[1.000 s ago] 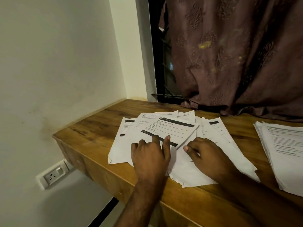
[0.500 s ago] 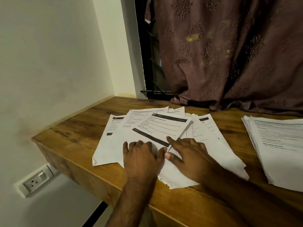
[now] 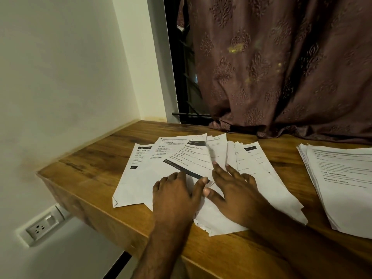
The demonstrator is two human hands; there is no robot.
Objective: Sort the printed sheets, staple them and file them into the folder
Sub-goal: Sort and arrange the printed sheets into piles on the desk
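Note:
Several printed white sheets point(image 3: 141, 178) lie fanned and overlapping on the wooden desk point(image 3: 90, 164). The top sheet point(image 3: 189, 158), with black header bars, has its right edge lifted and blurred. My left hand point(image 3: 175, 196) lies flat on the lower part of that top sheet, fingers spread. My right hand point(image 3: 235, 190) rests beside it on the sheets to the right, with straight fingers; its index finger reaches up to the lifted edge. No stapler or folder is in view.
A second, neater stack of printed sheets point(image 3: 342, 184) lies at the desk's right side. A brown patterned curtain point(image 3: 281, 67) hangs behind the desk. The white wall point(image 3: 60, 77) bounds the left, with a power socket point(image 3: 40, 228) below the desk edge.
My right hand has slid up and spread its fingers; the top sheet's right edge has lifted. My left hand stays pressed on the sheets. The camera view shifted a little.

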